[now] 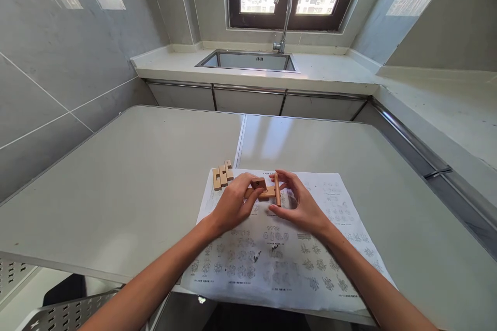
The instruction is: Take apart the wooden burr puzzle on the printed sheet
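Note:
Both hands meet over a printed instruction sheet (295,258) on a grey table (128,176). My left hand (233,204) grips a notched wooden puzzle bar (259,185) lying across. My right hand (301,201) pinches a second wooden bar (277,190) held upright against the first, so the two pieces cross. Three more notched wooden pieces (222,174) lie side by side at the sheet's far left corner, just beyond my left hand.
Beyond the table runs a white counter (330,70) with a steel sink (248,60) and a curved tap (284,15) under a window. A second counter (442,108) runs along the right. Grey tiled wall is on the left.

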